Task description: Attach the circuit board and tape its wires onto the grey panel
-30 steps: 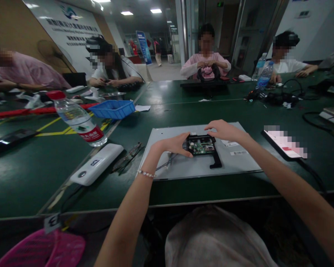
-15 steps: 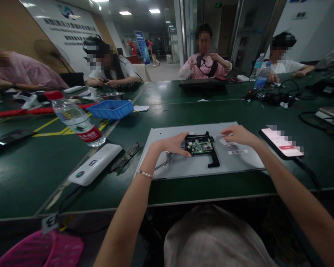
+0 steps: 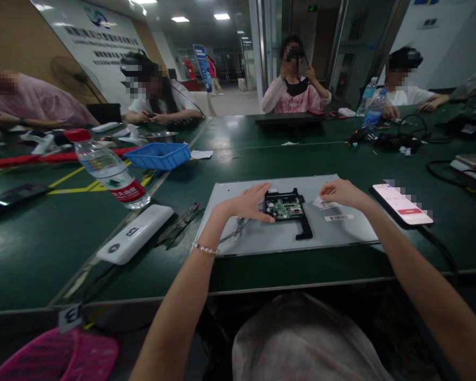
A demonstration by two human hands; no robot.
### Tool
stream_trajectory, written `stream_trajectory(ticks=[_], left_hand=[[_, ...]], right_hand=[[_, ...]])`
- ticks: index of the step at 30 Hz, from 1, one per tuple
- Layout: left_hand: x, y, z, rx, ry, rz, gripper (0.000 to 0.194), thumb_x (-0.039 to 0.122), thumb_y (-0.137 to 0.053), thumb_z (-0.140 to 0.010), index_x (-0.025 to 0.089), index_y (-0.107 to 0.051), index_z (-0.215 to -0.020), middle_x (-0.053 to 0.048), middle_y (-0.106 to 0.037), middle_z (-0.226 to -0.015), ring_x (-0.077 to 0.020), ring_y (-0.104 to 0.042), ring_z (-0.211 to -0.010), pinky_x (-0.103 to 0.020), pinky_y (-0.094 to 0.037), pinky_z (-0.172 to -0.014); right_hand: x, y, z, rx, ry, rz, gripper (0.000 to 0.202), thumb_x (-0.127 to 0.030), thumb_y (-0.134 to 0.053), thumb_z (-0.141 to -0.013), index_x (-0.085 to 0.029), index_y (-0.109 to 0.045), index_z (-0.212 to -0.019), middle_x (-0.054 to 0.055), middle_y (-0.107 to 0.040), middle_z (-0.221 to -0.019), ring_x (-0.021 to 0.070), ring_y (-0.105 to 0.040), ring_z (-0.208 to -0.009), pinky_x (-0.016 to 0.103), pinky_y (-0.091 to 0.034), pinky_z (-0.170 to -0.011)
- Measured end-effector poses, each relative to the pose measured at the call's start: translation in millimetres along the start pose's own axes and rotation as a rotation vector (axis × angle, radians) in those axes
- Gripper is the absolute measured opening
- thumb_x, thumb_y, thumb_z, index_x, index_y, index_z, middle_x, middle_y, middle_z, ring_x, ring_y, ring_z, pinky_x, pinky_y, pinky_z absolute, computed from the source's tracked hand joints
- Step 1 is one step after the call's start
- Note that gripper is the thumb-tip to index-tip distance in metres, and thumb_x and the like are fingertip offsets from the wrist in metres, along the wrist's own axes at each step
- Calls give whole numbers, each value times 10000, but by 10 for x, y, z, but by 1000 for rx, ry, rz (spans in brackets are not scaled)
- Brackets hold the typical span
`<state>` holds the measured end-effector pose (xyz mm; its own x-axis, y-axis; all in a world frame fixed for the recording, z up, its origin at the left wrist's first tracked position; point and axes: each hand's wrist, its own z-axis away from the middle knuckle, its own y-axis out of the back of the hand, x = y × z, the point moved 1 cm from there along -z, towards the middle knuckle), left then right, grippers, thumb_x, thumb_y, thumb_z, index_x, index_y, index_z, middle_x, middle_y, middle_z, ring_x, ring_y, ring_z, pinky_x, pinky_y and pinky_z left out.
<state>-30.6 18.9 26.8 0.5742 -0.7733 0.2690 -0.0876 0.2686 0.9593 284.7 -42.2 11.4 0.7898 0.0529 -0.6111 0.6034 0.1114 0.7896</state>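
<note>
A grey flat panel (image 3: 257, 241) lies on the table in front of me. On it sits a black plastic bracket (image 3: 304, 228) with a green circuit board (image 3: 287, 210) inside. My left hand (image 3: 249, 203) rests at the bracket's left side, fingers stretched and thumb apart, touching its edge. Right of the bracket, my right hand (image 3: 343, 193) hovers over a white label (image 3: 325, 204) on the panel, fingertips pinched together. Whatever they hold, if anything, is too small to make out. Thin grey cables (image 3: 234, 231) run out beneath my left wrist.
Left of the panel lie glasses (image 3: 180, 225), a white power bank (image 3: 137, 235) and a tilted water bottle (image 3: 113, 174). A blue tray (image 3: 158, 156) stands farther back. On the right is a lit phone (image 3: 402, 203) with a cable. Several people sit around the table.
My right hand has shifted slightly right and its fingers have drawn together. My left fingers have moved closer together at the bracket. The person opposite has raised a headset to the face.
</note>
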Motion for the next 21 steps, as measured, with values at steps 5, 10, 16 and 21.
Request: stream_trajectory(ticks=[5,10,16,21], left_hand=[[282,43,-53,131,-81,-18,813,613,-471,-840,184,-167,-1460,-139,-188,-1522,-278,-164,-1398,-413,-154,-1120],[539,-41,-153,227,-217,-56,536,458,-423,-926,220,-342,-1399,-100,-354,-1450,-248,-259,-1364,-406,-186,-1119],[769,-109,-198,242,-328,-80,388,328,-376,-959,232,-449,-1328,-85,-435,-1385,-235,-318,-1332,-416,-241,-1100],[812,-207,-232,210,-368,-126,327,283,-396,-950,231,-534,-1241,-86,-467,-1345,-238,-332,-1322,-439,-237,-1101]], right_hand=[[-124,-19,52,-137,-53,-299,239,-303,-617,-753,-146,-631,-933,76,-692,-861,159,-627,-753,243,-446,-598],[-164,-131,38,-260,-11,-422,326,-291,-619,-746,-160,-619,-1045,62,-685,-803,142,-607,-702,228,-426,-547],[-142,-184,17,-277,18,-358,334,-297,-637,-731,-148,-662,-1029,71,-705,-812,165,-643,-745,240,-449,-589],[-159,-215,15,-265,71,-317,274,-232,-610,-729,-146,-670,-982,50,-708,-799,153,-650,-732,252,-480,-712]])
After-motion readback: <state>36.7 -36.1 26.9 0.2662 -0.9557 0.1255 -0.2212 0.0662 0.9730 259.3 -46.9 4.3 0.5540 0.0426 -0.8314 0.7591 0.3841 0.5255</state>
